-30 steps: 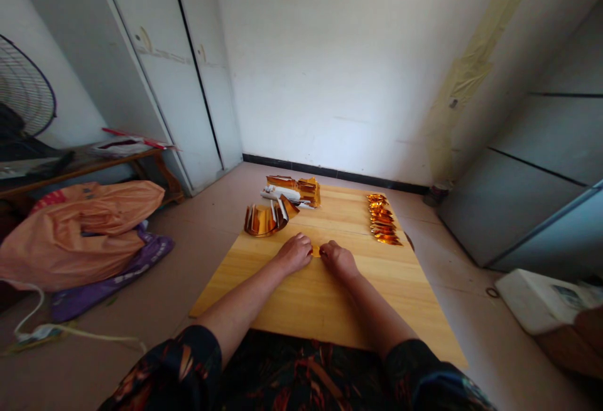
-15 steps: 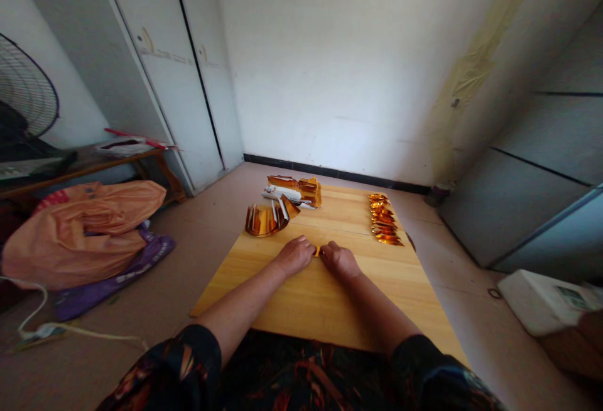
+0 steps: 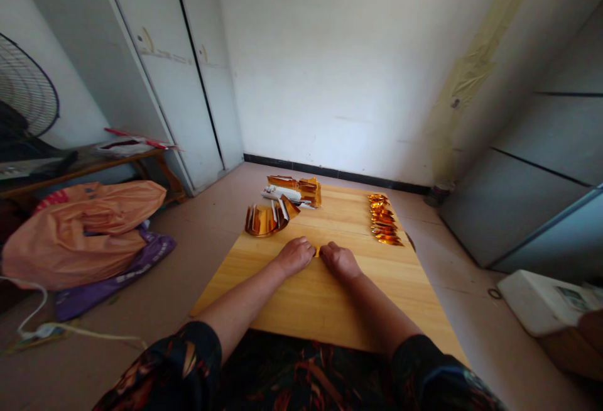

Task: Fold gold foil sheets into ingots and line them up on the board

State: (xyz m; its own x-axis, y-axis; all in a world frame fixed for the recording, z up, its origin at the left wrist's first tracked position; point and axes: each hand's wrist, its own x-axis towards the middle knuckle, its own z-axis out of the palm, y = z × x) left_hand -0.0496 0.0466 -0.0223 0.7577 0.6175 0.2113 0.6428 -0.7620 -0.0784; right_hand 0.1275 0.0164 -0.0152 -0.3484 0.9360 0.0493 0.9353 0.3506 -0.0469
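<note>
The left hand (image 3: 296, 255) and right hand (image 3: 342, 261) are pinching a small gold foil-like piece (image 3: 317, 251), their fingers hiding its ends, over the wooden table (image 3: 311, 307). Curved, glossy sheets (image 3: 264, 220) are lying beyond the left hand; pointed, shiny folds (image 3: 384, 219) are lining the far right.

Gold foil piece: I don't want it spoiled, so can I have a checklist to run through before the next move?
1. Left hand at the foil piece: ok.
2. Right hand at its other side: ok.
3. Foil edges lined up: cannot tell, largely hidden and small.
4. Curved foil stack apart from the hands: ok.
5. Row of foil pieces apart from the hands: ok.
</note>
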